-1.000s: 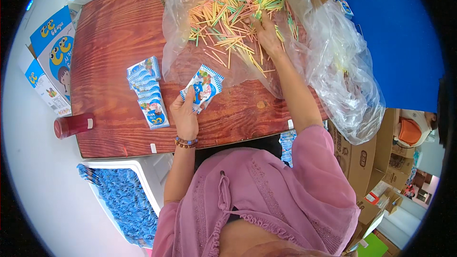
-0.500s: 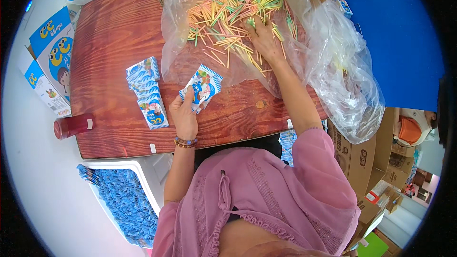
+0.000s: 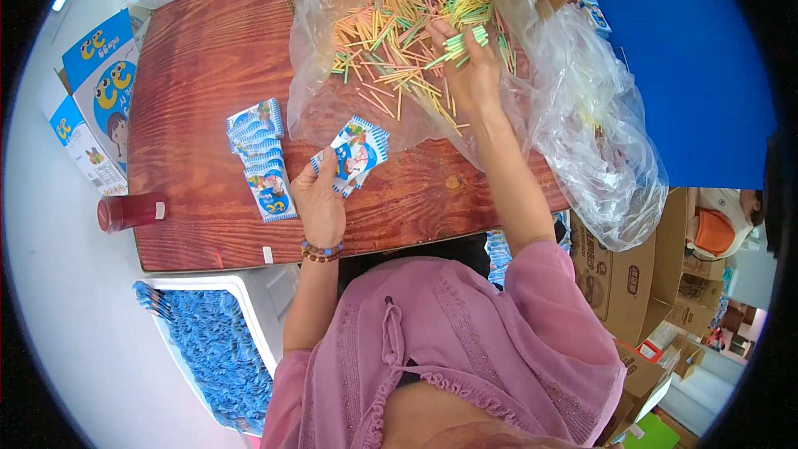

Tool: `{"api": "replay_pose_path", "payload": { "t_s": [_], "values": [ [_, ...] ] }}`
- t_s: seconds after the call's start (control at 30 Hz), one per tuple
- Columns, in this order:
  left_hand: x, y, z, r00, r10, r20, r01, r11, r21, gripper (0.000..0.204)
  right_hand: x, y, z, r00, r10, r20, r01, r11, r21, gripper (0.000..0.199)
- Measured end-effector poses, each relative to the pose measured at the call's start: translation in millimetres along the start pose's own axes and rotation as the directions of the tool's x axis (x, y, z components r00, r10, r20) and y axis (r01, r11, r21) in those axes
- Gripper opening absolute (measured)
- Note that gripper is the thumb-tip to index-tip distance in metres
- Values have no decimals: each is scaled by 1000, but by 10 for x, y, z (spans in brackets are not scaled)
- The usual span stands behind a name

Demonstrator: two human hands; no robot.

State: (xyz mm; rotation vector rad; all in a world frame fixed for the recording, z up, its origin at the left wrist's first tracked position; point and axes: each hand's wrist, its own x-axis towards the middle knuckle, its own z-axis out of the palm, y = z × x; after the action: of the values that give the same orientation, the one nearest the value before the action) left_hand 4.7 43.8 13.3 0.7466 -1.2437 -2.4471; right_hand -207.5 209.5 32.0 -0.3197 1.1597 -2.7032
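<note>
My left hand [image 3: 320,199] pinches a few blue-and-white printed packets [image 3: 359,150] between thumb and fingers, just above the table. My right hand [image 3: 474,75] is closed round a small bunch of pale green and yellow sticks [image 3: 459,46], raised over the pile. Beneath it, many thin sticks in pink, yellow, orange and green [image 3: 391,25] lie loose on a clear plastic bag [image 3: 312,58]. Left of my left hand, an overlapping row of similar packets [image 3: 264,158] rests on the wood.
The red-brown wooden table [image 3: 199,75] carries a dark red cylindrical jar [image 3: 133,211] at its left edge. Printed boxes [image 3: 100,91] stand beyond that edge. Below is a white bin [image 3: 245,299] full of blue packets. Crumpled plastic [image 3: 598,125] hangs at the right, near cardboard boxes [image 3: 619,278].
My right hand has lifted from the pile and turned, with the bunch of sticks now showing in its fingers. My left hand stays nearly still with its packets.
</note>
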Motion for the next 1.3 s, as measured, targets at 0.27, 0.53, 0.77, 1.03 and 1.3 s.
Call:
{"api": "replay_pose_path", "payload": {
  "t_s": [0.27,0.53,0.77,1.03,1.3],
  "values": [
    [50,-43,118,998,11,62,-5,996,-89,15,-147,-73,155,995,30,-98,-41,993,-108,33],
    [13,-97,201,997,-26,70,33,995,-89,17,17,4,-412,994,-90,68,110,644,-757,30],
    [125,-203,278,997,27,76,-8,970,-244,20,-432,8,428,999,-34,6,35,998,-58,32],
    [103,-211,357,994,107,18,-97,953,-286,20,-827,202,1033,986,-165,-35,160,981,-105,42],
    [143,-242,302,984,176,-14,-171,933,-316,21,-1041,407,1111,940,-340,-11,292,823,-487,39]
  ]
}}
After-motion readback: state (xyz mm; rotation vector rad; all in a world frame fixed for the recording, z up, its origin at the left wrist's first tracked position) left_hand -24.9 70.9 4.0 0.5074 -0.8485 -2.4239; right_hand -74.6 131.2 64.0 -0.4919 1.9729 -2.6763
